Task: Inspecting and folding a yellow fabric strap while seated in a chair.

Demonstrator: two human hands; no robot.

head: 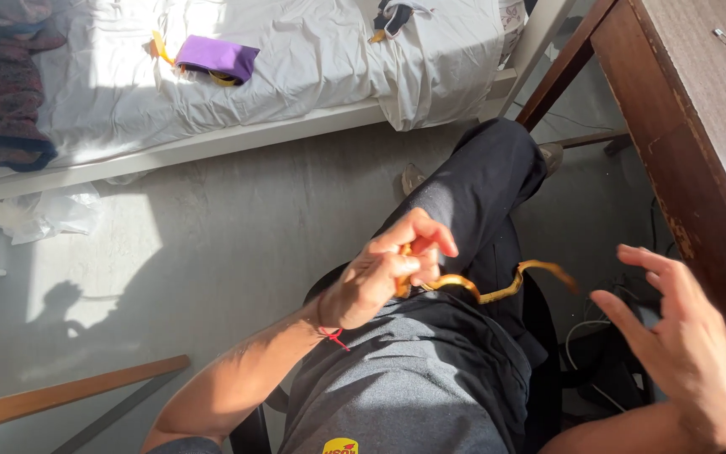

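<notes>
A small yellow logo patch (340, 446) with a touch of red sits on the grey shirt at the very bottom of the view, partly cut off by the edge. On the white bed (313, 50) lies a flat purple pouch (217, 57), rectangular, with yellow trim showing beside it. A crumpled clear plastic bag (52, 214) rests on the floor below the bed frame at the left.

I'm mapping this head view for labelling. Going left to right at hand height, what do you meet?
Wooden rail → left hand closed on one end of an orange strap → open right hand → edge of the wooden desk.
</notes>
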